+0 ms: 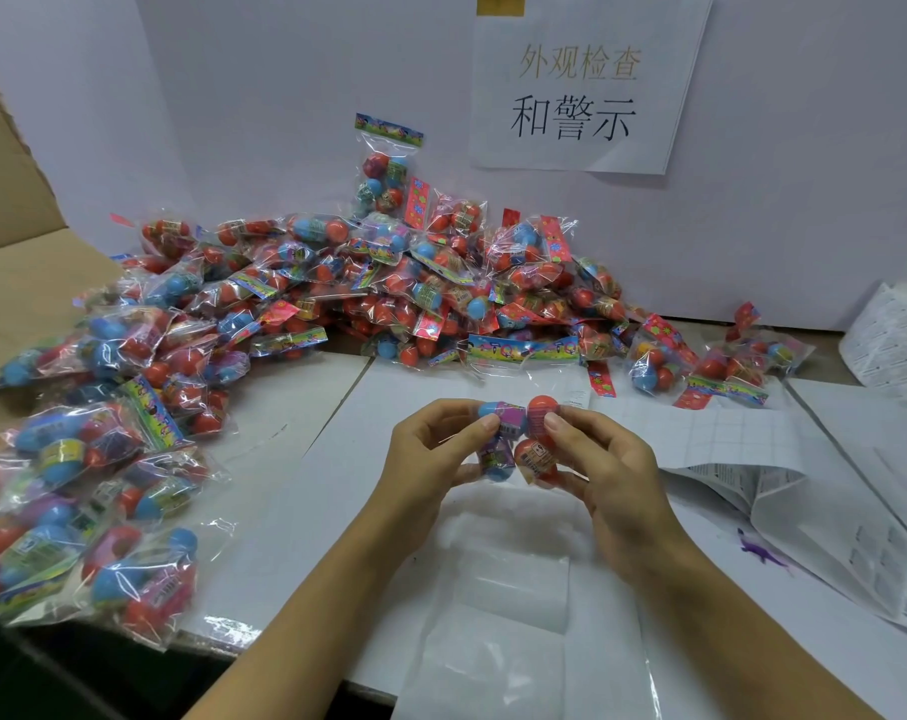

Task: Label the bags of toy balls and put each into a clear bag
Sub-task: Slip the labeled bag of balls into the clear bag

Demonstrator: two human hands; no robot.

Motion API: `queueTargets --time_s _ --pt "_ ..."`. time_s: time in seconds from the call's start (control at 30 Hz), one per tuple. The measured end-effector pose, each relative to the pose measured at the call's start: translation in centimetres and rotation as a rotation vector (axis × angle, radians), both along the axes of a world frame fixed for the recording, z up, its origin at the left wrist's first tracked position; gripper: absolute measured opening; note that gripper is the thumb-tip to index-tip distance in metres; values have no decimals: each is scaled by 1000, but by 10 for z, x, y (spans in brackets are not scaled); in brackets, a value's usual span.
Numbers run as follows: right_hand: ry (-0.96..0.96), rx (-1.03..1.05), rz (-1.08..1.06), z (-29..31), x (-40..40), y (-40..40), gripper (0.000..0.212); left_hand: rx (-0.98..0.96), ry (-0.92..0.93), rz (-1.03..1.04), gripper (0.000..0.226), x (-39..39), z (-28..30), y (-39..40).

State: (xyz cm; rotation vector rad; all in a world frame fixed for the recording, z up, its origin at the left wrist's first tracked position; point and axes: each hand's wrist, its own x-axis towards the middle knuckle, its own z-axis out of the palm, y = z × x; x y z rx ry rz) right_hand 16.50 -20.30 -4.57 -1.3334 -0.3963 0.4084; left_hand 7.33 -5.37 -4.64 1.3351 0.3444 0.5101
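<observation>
1. I see my left hand (436, 449) and right hand (597, 459) pinching one crinkly clear bag of red and blue toy balls (514, 441) at centre, above the table.
2. The big pile of ball bags (389, 283) lies at 12 o'clock, and the white label sheet (727, 433) at 3 o'clock.
3. I think the slippery film may slide from my fingertips, so the label could go on crooked.

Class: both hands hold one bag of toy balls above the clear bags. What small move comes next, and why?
Probably lower the bag of toy balls, pinched by the left hand and right hand, toward the clear bags lying directly beneath; a label already seems stuck on it.
</observation>
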Motion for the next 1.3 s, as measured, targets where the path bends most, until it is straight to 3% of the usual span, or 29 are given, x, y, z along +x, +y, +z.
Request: queueTargets --time_s 0.2,0.4,0.57,0.7,0.83,0.9,0.97,1.1,1.3 --pt "-14 -6 -16 1 -1 1 28 19 -5 12 16 1 -2 -1" --pt "-55 34 -53 1 -1 -1 39 332 8 196 41 -1 -8 1" --pt "-78 91 78 1 -4 -3 41 363 -42 11 41 -4 -6 -5" --pt "-111 92 119 -1 -4 -3 22 187 -91 -31 33 -5 -4 -3" --pt "-225 74 -82 0 -5 -3 14 38 -60 -74 34 -6 2 -4" --pt "-203 45 -166 2 -2 -4 14 -25 -42 -129 38 -7 4 -4" --pt "-159 -45 -118 4 0 -4 25 -68 -29 -201 33 -7 4 -4" --pt "-65 -120 22 7 -4 -1 41 -79 -17 -276 27 -7 3 -4" --pt "-141 -142 -35 7 -6 -2 24 -32 42 -224 37 -6 5 -6"
